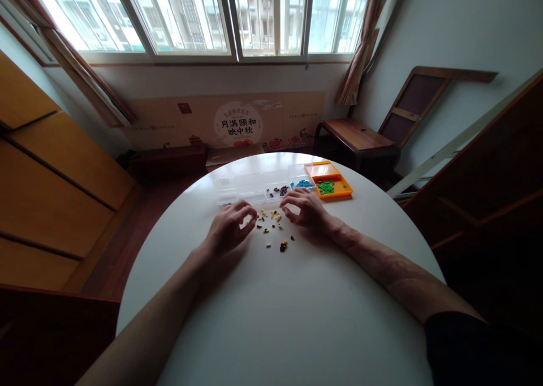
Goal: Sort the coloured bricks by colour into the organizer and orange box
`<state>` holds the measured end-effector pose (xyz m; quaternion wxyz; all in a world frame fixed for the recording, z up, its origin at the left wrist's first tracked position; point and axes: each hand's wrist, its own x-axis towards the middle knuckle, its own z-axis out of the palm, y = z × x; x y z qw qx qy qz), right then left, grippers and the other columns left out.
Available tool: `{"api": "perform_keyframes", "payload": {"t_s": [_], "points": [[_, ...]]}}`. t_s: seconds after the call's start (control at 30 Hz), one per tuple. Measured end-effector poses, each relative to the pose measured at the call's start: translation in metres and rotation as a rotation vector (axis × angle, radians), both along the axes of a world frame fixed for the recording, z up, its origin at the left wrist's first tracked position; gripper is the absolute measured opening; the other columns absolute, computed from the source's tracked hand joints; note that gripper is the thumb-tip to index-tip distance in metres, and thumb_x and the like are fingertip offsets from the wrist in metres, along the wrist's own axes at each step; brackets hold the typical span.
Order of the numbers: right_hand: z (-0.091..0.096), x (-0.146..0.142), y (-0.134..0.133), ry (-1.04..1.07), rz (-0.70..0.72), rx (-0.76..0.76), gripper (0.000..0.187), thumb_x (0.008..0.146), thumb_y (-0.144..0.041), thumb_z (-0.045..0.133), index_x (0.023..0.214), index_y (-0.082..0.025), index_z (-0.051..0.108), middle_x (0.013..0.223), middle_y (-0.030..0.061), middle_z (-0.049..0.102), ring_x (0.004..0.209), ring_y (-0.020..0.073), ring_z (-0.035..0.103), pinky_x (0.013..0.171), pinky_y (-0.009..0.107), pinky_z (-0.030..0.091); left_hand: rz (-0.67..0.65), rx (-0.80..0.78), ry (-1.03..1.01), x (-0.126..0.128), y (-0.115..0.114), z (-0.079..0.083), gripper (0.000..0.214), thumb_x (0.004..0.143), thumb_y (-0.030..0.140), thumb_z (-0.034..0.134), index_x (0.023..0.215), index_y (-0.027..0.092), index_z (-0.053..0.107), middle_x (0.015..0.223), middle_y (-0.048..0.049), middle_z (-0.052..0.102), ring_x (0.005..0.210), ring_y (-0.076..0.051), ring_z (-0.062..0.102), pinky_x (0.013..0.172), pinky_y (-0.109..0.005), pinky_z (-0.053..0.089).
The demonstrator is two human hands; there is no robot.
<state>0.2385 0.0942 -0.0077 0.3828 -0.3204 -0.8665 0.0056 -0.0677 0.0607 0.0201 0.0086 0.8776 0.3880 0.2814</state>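
Note:
My left hand [231,226] is beside a scatter of small pale yellow and dark brown building bricks [272,215], its thumb and index finger curled together. Across the scatter, my right hand [304,207] is pinched in much the same way. Anything between the fingertips of either hand is too small to make out. Closer to me lies a little dark brown cluster [283,247] with a bit of yellow beside it. Behind my hands, clear plastic trays [250,192] hold dark brown bricks [284,191] and blue bricks [302,184].
Right of the clear trays sits an orange tray [345,190] with green bricks [326,187] in it. Everything rests on a round white table [271,318]. A wooden stool [360,134] stands beyond it, below the window side, and cabinets [55,176] are at the left.

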Motion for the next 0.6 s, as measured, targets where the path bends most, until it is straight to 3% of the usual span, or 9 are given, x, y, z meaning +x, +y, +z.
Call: {"api": "perform_keyframes", "payload": {"t_s": [0.17, 0.33, 0.6], "points": [[0.004, -0.007, -0.007, -0.036, 0.125, -0.002, 0.008, 0.105, -0.026, 0.068, 0.106, -0.025, 0.076, 0.105, 0.0052, 0.081, 0.102, 0.0255, 0.072, 0.101, 0.044, 0.053, -0.063, 0.029, -0.024, 0.01, 0.001, -0.008, 0.015, 0.111, 0.026, 0.06, 0.102, 0.023, 0.071, 0.108, -0.0051, 0.076, 0.088, -0.019, 0.071, 0.083, -0.031, 0.053], [0.006, -0.013, -0.009, -0.001, 0.241, -0.001, 0.016, 0.102, -0.039, 0.078, 0.11, -0.025, 0.076, 0.102, 0.0049, 0.081, 0.095, 0.0241, 0.073, 0.096, 0.041, 0.057, -0.124, 0.048, -0.038, 0.022, -0.002, -0.011, 0.014, 0.113, 0.028, 0.061, 0.105, 0.023, 0.072, 0.108, -0.0059, 0.077, 0.088, -0.019, 0.072, 0.081, -0.03, 0.053], [0.01, -0.012, -0.01, 0.02, 0.287, -0.008, 0.008, 0.105, -0.034, 0.076, 0.105, -0.026, 0.077, 0.099, 0.003, 0.083, 0.091, 0.0208, 0.076, 0.1, 0.04, 0.057, -0.134, 0.057, -0.093, 0.03, -0.005, -0.01, 0.017, 0.113, 0.03, 0.061, 0.104, 0.023, 0.074, 0.106, -0.0042, 0.079, 0.079, -0.016, 0.07, 0.083, -0.03, 0.054]]}}
